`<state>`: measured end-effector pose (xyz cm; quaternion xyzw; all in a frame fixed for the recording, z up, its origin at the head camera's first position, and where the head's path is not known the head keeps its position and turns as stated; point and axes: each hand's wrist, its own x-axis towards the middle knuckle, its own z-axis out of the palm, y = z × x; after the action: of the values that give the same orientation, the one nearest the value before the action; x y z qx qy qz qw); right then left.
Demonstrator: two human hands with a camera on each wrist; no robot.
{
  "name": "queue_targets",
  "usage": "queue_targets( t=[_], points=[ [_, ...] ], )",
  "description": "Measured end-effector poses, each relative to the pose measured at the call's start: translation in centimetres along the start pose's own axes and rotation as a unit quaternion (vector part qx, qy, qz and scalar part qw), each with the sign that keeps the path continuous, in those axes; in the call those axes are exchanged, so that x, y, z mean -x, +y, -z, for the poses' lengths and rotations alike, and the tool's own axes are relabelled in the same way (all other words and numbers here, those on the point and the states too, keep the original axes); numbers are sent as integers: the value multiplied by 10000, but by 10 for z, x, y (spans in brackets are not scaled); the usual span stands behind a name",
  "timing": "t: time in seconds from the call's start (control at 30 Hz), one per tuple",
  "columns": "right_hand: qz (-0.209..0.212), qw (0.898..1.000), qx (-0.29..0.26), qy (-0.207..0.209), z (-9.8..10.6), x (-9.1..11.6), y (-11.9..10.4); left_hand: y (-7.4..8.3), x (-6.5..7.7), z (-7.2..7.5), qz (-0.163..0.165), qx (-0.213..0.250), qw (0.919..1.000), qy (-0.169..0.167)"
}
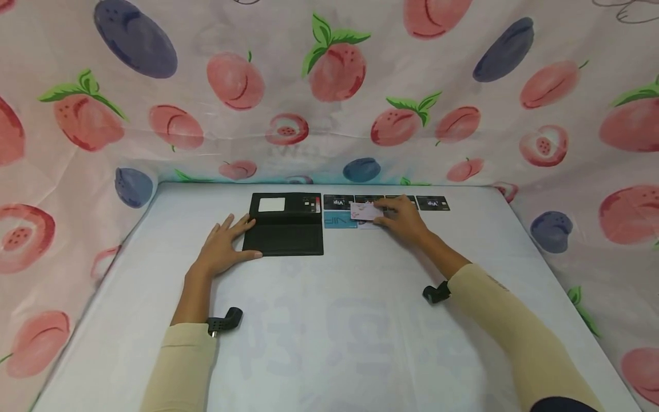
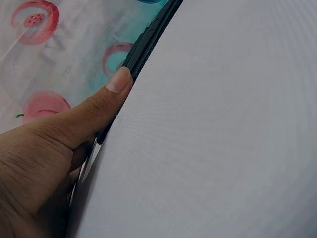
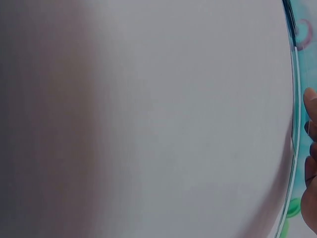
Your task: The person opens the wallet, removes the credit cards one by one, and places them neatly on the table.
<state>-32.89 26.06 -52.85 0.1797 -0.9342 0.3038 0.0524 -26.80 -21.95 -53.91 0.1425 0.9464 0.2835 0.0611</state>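
Observation:
A black wallet [image 1: 288, 237] lies unfolded flat on the white table, with a white panel [image 1: 272, 204] and a card [image 1: 312, 204] in its upper half. My left hand [image 1: 220, 247] rests at the wallet's left edge, fingers spread and thumb over its lower left corner. In the left wrist view, the thumb [image 2: 118, 82] presses along the wallet's dark edge. My right hand [image 1: 404, 220] pinches a pale pink card [image 1: 364, 212] by its right end, over the laid-out cards. Only part of the right hand [image 3: 310, 168] shows at the border of the right wrist view.
Black VIP cards [image 1: 433, 203] form a row right of the wallet, partly covered by the right hand. Below them lie a blue VIP card [image 1: 340, 220] and a pale card [image 1: 366, 225], mostly covered. A fruit-patterned cloth [image 1: 288, 74] hangs behind the table [image 1: 360, 320].

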Motion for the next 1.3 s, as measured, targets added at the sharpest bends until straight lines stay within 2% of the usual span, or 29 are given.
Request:
queue_targets(
  t=[0.4, 0.77, 1.3],
  points=[
    [137, 9997, -27, 223, 14, 19, 24, -2, -1, -1, -17, 36, 10000, 24],
    [-266, 9992, 154, 254, 29, 33, 42, -2, -1, -1, 4, 28, 10000, 7],
    [-473, 9985, 177, 228, 46, 53, 55, -1, 0, -1, 39, 7, 10000, -9]
  ],
)
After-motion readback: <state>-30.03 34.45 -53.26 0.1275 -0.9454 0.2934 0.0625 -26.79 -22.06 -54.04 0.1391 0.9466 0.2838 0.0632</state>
